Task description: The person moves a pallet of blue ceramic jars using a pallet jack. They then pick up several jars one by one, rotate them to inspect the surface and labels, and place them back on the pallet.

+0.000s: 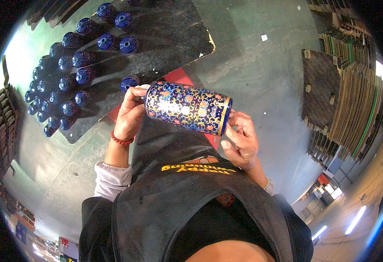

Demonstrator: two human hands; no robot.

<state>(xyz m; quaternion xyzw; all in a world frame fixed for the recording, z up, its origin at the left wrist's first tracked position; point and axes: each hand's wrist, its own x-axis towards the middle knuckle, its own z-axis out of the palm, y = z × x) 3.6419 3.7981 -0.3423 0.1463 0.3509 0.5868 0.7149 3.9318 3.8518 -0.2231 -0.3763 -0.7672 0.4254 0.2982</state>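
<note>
dark board (165, 30) on grey-green floor, upper left, carrying rows of blue vases (64, 83); stacked flat cardboard (353, 96) at right.

cloisonné-style vase (187, 107) being held over lap, lying sideways, long axis running l-r, slightly down to r; gold-rimmed end facing r hand.

l hand (130, 115) gripping far/left end, fingers wrapping it. r hand (241, 139) touching gold rim w/ fingertips, loosely curled. both equally near.

vase: dark blue, dense floral pattern in gold, pink, turquoise.
</note>
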